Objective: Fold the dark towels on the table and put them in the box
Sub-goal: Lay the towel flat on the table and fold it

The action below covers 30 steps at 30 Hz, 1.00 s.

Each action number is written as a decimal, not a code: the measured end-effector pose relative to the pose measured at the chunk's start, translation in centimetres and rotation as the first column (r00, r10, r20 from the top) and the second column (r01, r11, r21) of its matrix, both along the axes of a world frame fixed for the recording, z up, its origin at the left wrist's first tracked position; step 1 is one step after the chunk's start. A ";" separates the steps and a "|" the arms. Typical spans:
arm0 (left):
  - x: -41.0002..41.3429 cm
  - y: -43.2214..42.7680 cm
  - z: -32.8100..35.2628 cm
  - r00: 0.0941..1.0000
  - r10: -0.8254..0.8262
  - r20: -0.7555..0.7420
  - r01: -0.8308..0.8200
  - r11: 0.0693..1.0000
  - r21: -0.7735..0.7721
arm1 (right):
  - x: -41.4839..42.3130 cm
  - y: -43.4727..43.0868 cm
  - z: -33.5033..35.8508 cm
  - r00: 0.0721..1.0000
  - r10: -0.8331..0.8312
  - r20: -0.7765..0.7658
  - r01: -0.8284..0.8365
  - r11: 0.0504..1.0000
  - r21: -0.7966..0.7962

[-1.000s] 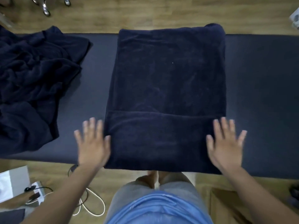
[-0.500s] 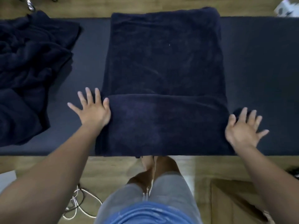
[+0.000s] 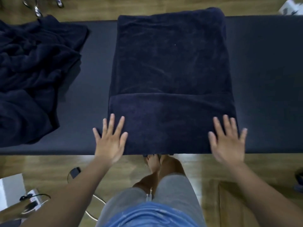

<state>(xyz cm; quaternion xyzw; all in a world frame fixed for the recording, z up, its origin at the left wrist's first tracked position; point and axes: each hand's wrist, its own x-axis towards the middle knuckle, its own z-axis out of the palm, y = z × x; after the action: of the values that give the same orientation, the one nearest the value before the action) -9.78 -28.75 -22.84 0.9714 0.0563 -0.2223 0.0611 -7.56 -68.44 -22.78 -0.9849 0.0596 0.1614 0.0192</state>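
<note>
Here, a dark navy towel (image 3: 172, 71) is lying in the middle of the black table (image 3: 265, 82), folded into a thick, plush rectangle with soft creases showing across its nap and one tiny pale speck sitting near its centre. Its long axis is running straight away from the person, across the table's narrow width, so the far short end is reaching over the far edge while the near short end is sitting flush with the near edge, just above the person's bare feet (image 3: 157, 163). A flap is lying doubled over the near third, its edge crossing the towel from left to right. The left hand (image 3: 110, 141) is resting flat on the near left corner, fingers straight and spread wide, the outer fingers lying past the towel's side over the tabletop. The right hand (image 3: 227, 141) is lying flat on the near right corner in the same way, fingers splayed, gripping nothing. Well to the left, a crumpled heap of dark towels (image 3: 32, 71) is sprawling over the table's left end, apart from the folded one
</note>
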 end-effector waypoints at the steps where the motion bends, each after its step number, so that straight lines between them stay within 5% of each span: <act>1: 0.1 0.7 0.0 0.997 0.070 -0.037 -0.070 0.997 -0.014 | -0.1 -1.5 0.1 0.999 -0.048 -0.022 0.048 0.999 0.001; 6: -0.1 0.7 1.7 0.978 0.205 -0.022 -0.206 0.979 -0.001 | -2.0 -5.0 1.7 0.996 -0.060 -0.067 0.070 0.984 0.164; 9: -1.9 0.4 2.8 0.963 -0.145 0.228 0.160 0.986 -0.049 | -4.5 -4.4 2.6 0.983 0.182 0.018 -0.183 0.981 0.062; 11: -3.4 0.5 2.1 0.884 -0.426 0.194 0.430 0.903 0.022 | -4.9 -3.6 2.4 0.954 0.299 0.026 -0.297 0.954 -0.039; 13: -3.6 0.9 1.6 0.872 -0.478 0.110 0.477 0.878 0.035 | -4.1 -3.1 1.7 0.958 0.288 0.014 -0.284 0.952 -0.112; 18: -1.4 2.4 1.9 0.889 -0.354 0.290 0.393 0.915 -0.089 | -1.1 -3.3 1.9 0.967 0.248 0.051 -0.241 0.964 -0.108; 22: -1.7 2.9 3.1 0.923 -0.242 0.299 0.311 0.926 -0.213 | -1.3 -4.1 3.9 0.977 0.210 0.035 -0.210 0.978 -0.005; 26: -4.7 3.5 5.7 0.944 -0.273 0.185 0.328 0.825 -0.459 | -4.7 -5.4 7.5 0.956 0.254 -0.147 -0.243 0.966 0.093; 28: -4.6 3.8 8.2 0.995 -0.067 0.069 0.096 0.765 -0.637 | -5.6 -5.4 10.2 0.991 0.103 -0.086 -0.084 0.976 0.200; 30: -2.8 3.5 10.5 0.987 0.161 0.014 -0.082 0.575 -0.814 | -4.1 -5.4 12.1 0.992 -0.124 0.002 0.113 0.908 0.403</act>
<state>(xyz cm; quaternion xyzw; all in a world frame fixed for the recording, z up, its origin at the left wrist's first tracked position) -12.53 -25.24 -12.30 0.8389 0.0124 -0.1763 0.5149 -11.65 -73.81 -10.64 -0.9567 0.0844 0.1552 0.2315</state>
